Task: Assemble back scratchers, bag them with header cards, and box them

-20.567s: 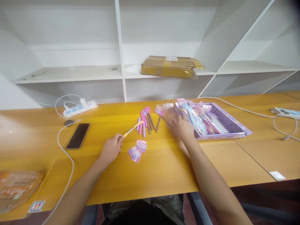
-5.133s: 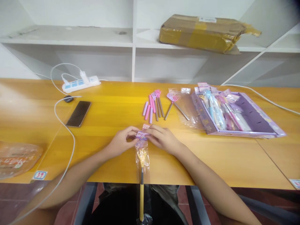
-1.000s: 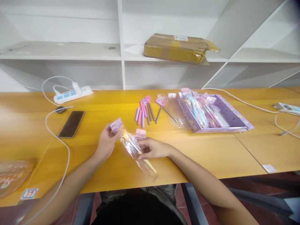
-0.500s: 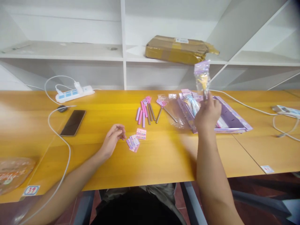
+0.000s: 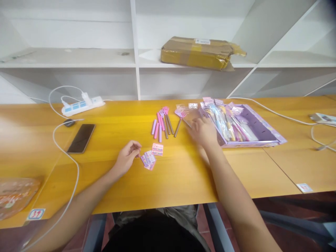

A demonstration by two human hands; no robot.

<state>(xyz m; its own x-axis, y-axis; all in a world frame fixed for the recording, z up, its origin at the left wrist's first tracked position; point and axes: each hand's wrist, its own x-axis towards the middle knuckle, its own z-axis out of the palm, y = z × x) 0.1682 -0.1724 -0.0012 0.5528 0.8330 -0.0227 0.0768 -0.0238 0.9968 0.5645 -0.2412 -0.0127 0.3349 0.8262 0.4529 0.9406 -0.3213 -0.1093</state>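
My left hand [image 5: 128, 155] rests on the table, fingers loosely curled with a gap at the thumb, holding nothing. Just right of it lie small pink and purple printed cards [image 5: 148, 159]. Beyond them are several pink and purple handle tubes [image 5: 156, 130] and claw-headed back scratchers [image 5: 168, 120] with metal rods. My right hand [image 5: 204, 132] reaches down over clear plastic packaging [image 5: 185, 108] and a metal rod, left of a purple display box [image 5: 262, 143]. Its fingertips are blurred and partly hidden. Bagged back scratchers [image 5: 227, 122] fill the box's left part.
A phone [image 5: 81, 138], a white power strip [image 5: 83, 106] and a loose white cable [image 5: 76, 164] lie on the left. Shelves stand behind the table, with a taped cardboard box [image 5: 195, 52] on one. Another power strip [image 5: 324, 119] sits at the far right.
My right hand has let go of the bagged back scratcher, which now lies in the box. The hand has moved left and down to the plastic packaging. My left hand has barely moved.
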